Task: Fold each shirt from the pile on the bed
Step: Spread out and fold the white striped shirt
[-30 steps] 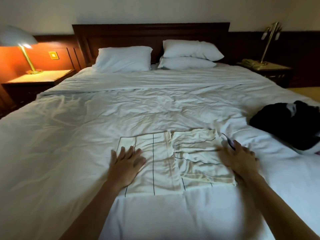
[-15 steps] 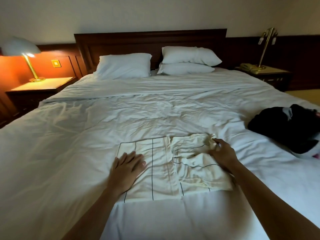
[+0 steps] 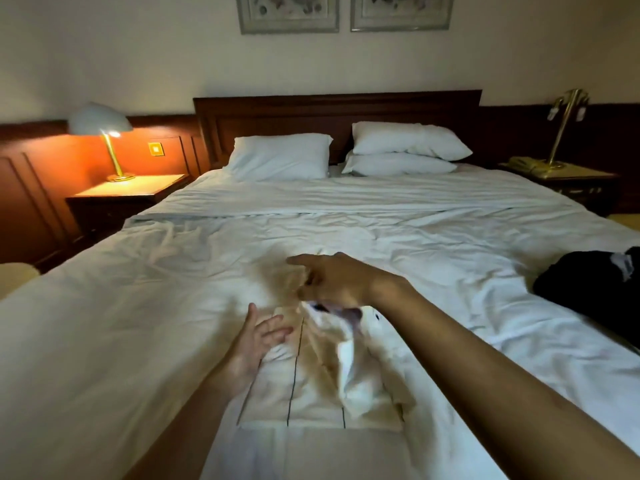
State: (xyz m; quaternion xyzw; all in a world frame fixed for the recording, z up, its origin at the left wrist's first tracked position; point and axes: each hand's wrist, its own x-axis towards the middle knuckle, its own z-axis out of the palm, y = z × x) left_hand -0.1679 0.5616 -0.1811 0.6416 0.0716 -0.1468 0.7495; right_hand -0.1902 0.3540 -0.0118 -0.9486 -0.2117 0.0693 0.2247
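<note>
Shirt (image 3: 317, 405), one, pinched by right hand (image 3: 334, 282); left hand (image 3: 257, 341) spread; one dark pile (image 3: 588, 289).

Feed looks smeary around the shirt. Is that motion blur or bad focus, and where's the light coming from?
Head view: motion blur, smearing the right hand and the lifted fold of the shirt; pillows and headboard are sharp. Head view: only the left bedside lamp is lit, so the dark clothes pile at right lacks detail.
</note>
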